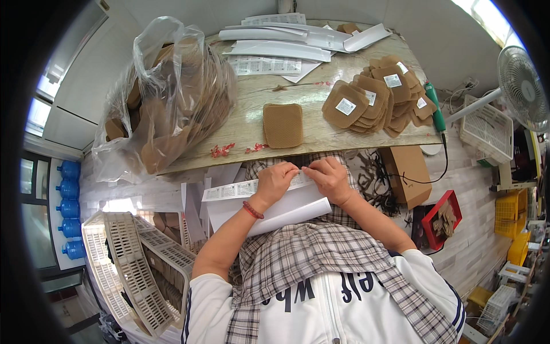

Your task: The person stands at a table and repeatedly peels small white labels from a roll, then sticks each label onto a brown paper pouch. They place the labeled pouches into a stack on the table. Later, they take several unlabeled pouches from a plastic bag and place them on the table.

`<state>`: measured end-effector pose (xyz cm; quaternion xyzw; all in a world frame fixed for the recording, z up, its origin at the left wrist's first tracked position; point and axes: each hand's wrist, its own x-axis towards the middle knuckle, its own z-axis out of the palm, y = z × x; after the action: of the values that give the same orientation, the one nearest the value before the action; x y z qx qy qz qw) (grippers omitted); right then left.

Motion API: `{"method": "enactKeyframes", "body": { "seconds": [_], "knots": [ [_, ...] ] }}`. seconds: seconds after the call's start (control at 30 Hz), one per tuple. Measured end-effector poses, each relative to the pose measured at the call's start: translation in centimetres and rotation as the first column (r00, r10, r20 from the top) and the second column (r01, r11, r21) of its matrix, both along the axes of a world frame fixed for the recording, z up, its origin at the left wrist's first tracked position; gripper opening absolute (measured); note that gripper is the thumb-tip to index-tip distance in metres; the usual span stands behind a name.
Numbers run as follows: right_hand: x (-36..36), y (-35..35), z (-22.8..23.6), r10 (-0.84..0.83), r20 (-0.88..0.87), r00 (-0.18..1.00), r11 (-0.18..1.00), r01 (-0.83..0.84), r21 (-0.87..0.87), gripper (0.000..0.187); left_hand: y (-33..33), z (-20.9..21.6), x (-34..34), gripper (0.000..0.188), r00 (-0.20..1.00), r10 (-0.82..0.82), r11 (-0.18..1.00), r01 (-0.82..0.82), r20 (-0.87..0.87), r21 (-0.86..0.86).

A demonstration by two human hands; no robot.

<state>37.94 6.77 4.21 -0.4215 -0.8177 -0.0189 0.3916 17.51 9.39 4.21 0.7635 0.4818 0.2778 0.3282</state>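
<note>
A white sheet of printed labels [230, 191] lies across my lap at the table's near edge, its lower side curling into a roll. My left hand [275, 183] pinches the sheet's upper edge, fingers closed. Close beside it, my right hand [328, 179] is closed at the right end of the label strip; its fingertips nearly meet the left ones. Whether a single label is between them is too small to make out. On the table just beyond is a neat stack of brown rounded-square pads [283, 126]. To its right, other brown pads [349, 109] are heaped, several bearing white labels.
A clear plastic bag [172, 109] full of brown pieces stands on the table's left. More label sheets [281, 49] lie at the back. A green-handled tool [435, 109] with a cord rests at the right edge. White crates [137, 269], a cardboard box [408, 175] and a red tray [427, 221] flank me.
</note>
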Motion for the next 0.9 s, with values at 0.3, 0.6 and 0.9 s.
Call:
{"method": "enactKeyframes", "body": {
  "seconds": [0.3,0.6,0.9],
  "knots": [
    [0.3,-0.3,-0.4,0.074,0.002,0.997,0.997,-0.074,-0.010,0.030,0.1,-0.1,-0.1,0.019,0.999,-0.016,1.000,0.015,-0.051,-0.016],
    [1.3,-0.1,-1.1,-0.186,-0.337,0.923,0.911,0.033,-0.411,0.020,-0.1,0.2,-0.2,0.018,0.999,-0.029,0.999,0.030,-0.033,0.040],
    [1.7,-1.3,-1.2,-0.065,-0.059,0.996,0.992,0.058,-0.113,0.018,-0.1,-0.2,-0.1,0.018,1.000,-0.015,0.999,0.016,-0.015,0.043]
  ]
}}
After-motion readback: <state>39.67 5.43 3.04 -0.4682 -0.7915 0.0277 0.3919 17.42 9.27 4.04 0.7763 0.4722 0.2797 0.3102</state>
